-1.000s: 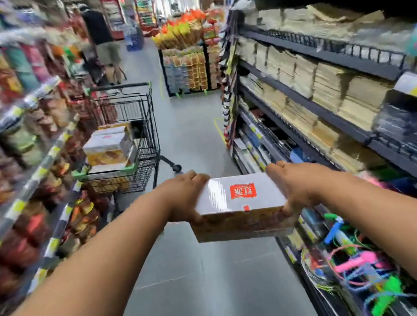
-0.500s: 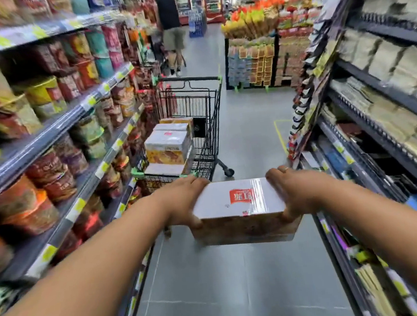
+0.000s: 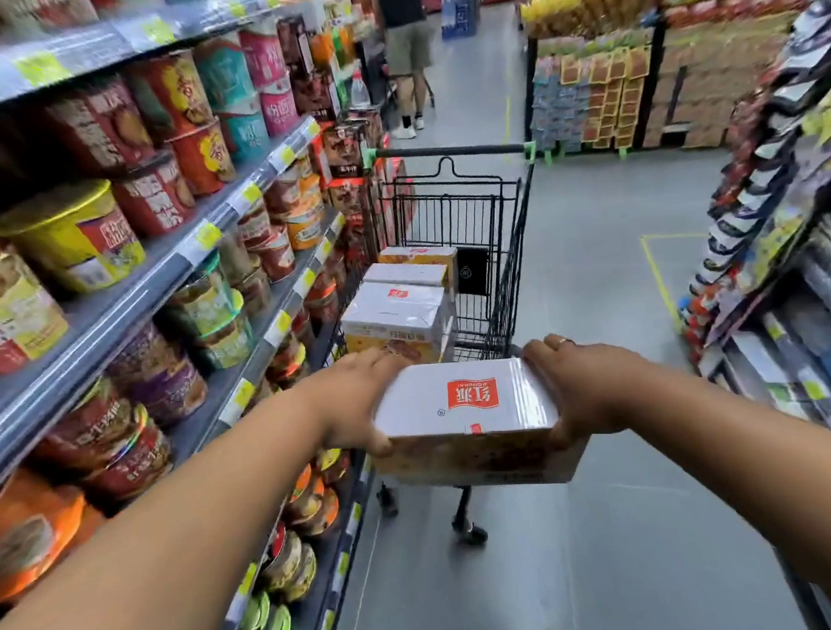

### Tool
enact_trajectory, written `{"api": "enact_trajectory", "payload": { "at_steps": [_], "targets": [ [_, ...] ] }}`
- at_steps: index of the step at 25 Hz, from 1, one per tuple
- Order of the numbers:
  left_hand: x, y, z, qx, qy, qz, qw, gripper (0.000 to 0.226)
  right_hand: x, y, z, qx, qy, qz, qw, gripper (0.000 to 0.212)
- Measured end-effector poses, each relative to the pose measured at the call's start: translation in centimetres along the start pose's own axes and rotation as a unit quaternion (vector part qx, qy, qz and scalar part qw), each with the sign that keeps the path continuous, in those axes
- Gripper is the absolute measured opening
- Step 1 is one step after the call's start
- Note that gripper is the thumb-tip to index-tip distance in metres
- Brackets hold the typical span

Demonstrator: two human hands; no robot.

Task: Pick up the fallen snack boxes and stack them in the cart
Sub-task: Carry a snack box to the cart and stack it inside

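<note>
I hold a white-topped snack box (image 3: 470, 411) with a red logo level in front of me, one hand at each end. My left hand (image 3: 356, 405) grips its left end and my right hand (image 3: 583, 389) grips its right end, thumbs on the near edge. Just beyond the box stands the black wire shopping cart (image 3: 507, 233), close to the left shelf. Inside it lie several matching snack boxes (image 3: 400, 313) stacked in a row along its left side. The held box hides the cart's near rim.
Shelves of instant-noodle tubs (image 3: 87, 236) line the left, and racks of packets (image 3: 772, 164) the right. A person in shorts (image 3: 405, 44) stands further up the aisle. A pallet display of snack bags (image 3: 632, 51) sits beyond the cart. Grey floor lies right of the cart.
I have come closer to the cart with the box held in both hands, and the view has turned left. The cart now stands directly behind the box.
</note>
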State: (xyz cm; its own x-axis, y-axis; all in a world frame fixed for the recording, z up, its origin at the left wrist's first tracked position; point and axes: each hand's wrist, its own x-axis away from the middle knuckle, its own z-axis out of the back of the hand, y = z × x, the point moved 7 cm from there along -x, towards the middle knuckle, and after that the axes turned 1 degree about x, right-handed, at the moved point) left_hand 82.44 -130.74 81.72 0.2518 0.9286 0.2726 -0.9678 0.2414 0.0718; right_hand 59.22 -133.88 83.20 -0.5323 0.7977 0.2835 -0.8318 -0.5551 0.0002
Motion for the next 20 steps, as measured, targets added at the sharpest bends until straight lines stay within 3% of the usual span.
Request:
{"api": "enact_trajectory", "payload": {
  "at_steps": [9,14,20],
  "targets": [
    [-10.0,-12.3,1.9,0.029,-0.02,0.08,0.996,0.107,-19.4,0.7,3.2,-0.008,-0.015,0.059,0.998,0.109],
    [-17.2,-19.7,-0.7,0.01,-0.052,0.056,0.997,0.109,-28.3,0.1,0.3,-0.036,-0.038,0.039,0.998,0.111],
    [-24.1,-27.7,-4.7,-0.016,-0.097,0.006,0.995,0.108,-35.8,-2.3,-3.3,-0.061,-0.078,-0.034,0.994,0.094]
  ]
}}
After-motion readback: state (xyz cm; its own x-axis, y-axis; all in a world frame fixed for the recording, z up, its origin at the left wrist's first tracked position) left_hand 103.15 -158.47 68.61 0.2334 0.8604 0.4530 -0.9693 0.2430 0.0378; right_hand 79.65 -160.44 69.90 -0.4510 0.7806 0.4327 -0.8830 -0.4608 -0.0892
